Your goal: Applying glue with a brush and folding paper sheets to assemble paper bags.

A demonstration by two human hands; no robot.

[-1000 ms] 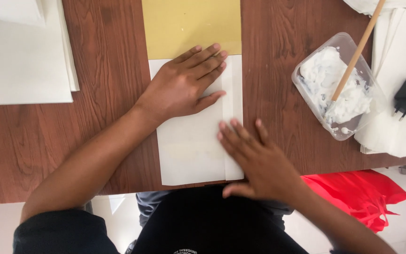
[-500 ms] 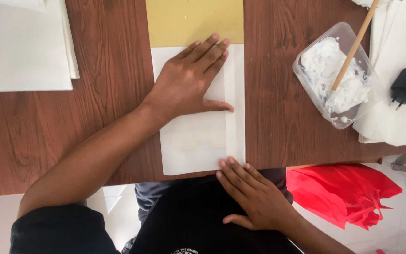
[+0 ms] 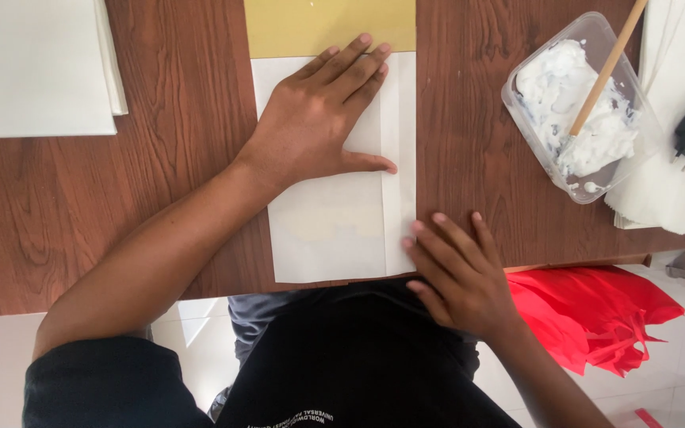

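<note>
- The left hand (image 3: 315, 127) lies flat, fingers spread, pressing on the white folded paper (image 3: 334, 214); its grip is apart and clamps nothing, and the open palm seems meant to pin the sheet so it cannot slide.
- The right hand (image 3: 461, 273) rests at the near edge of the wooden surface (image 3: 160, 198), fingers loosely apart, holding nothing; its fingertips (image 3: 418, 228) touch the lower right corner of the paper, right at the narrow folded strip (image 3: 394, 158), which looks like a way to flatten that flap.
- The paper lies directly under the left palm and reaches back from it toward the body; the strip runs just beyond the left thumb, between the two hands.
- Past the left fingertips a yellow sheet (image 3: 327, 24) lies under the top edge of the white one.
- Well beyond the right hand a clear plastic tub (image 3: 533, 135) holds white paste (image 3: 556, 95), with a wooden stick (image 3: 608, 67) leaning in it.
- Out beyond the left hand's outer side lies a stack of white sheets (image 3: 33, 63), apart from it.
- Beside the right wrist, below the surface edge, red cloth (image 3: 588, 309) shows.
</note>
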